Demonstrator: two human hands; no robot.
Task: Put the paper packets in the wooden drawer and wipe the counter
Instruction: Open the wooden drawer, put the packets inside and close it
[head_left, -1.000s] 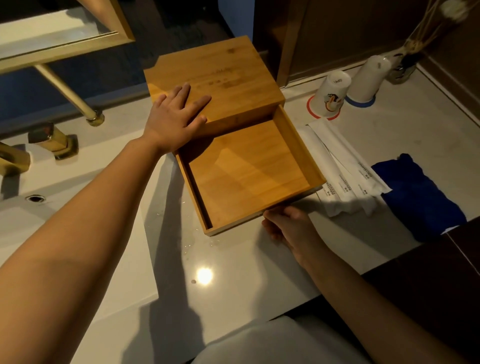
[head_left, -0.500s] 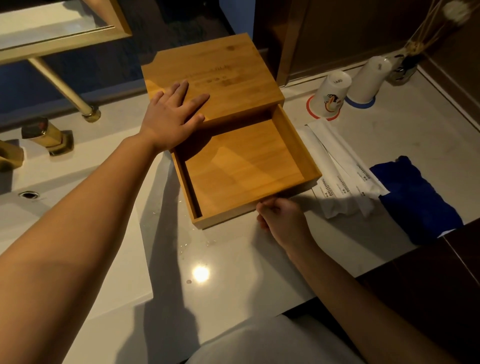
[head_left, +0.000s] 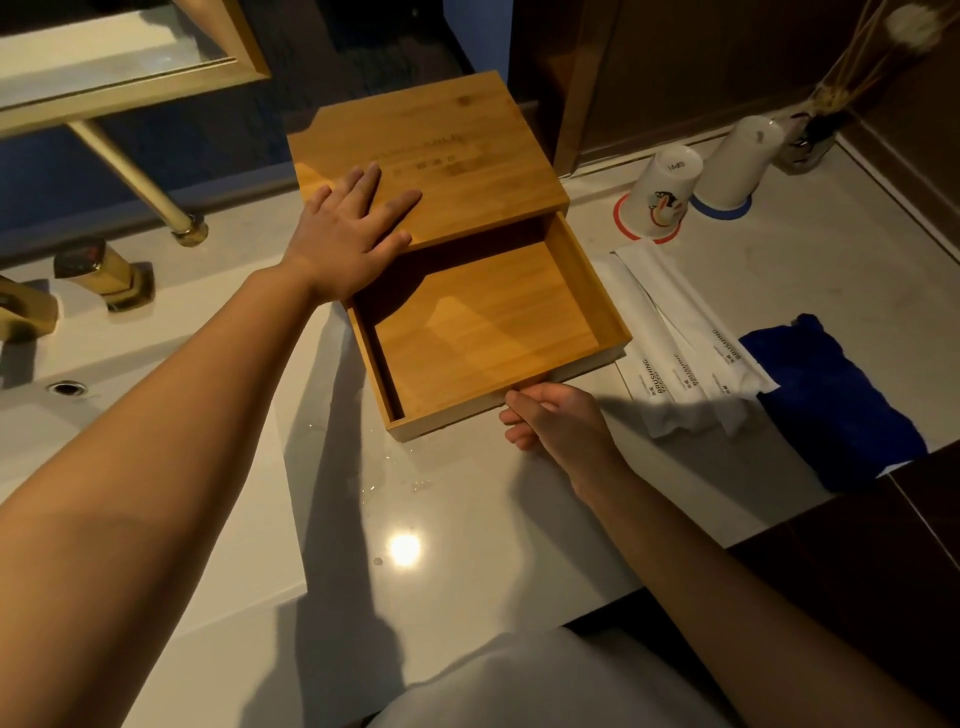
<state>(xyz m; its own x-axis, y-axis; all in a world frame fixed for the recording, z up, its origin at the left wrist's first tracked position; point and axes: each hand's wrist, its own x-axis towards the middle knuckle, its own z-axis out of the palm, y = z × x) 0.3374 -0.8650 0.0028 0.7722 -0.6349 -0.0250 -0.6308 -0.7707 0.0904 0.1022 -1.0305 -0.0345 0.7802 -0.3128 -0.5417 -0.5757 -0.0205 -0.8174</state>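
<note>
1. At the far left we see brass tap fittings beside the white basin, with a gold-framed mirror above them.
2. The left hand lies flat, palm down, on the lid of the wooden box; its fingers are spread apart and grip nothing.
3. The wooden drawer is slid well out from under that lid toward us, and we see only its bare board inside (no packet lies in it).
4. A few water drops and a bright light reflection sit on the pale worktop just in front of the drawer.
5. The right hand is at the drawer's front edge, near its right corner, with the fingers curled together against the front wall; we cannot tell whether they truly pinch the wood or only touch it.
6. The paper packets lie on the worktop just to the right of the drawer, side by side and overlapping, printed "BRUSHING" near their front ends.
7. Behind the packets two white cups stand upside down on round coasters, one rimmed red, one blue.
8. A blue cloth lies crumpled on the worktop, touching the right edge of the packets.
9. At the back right corner stands a reed diffuser.
</note>
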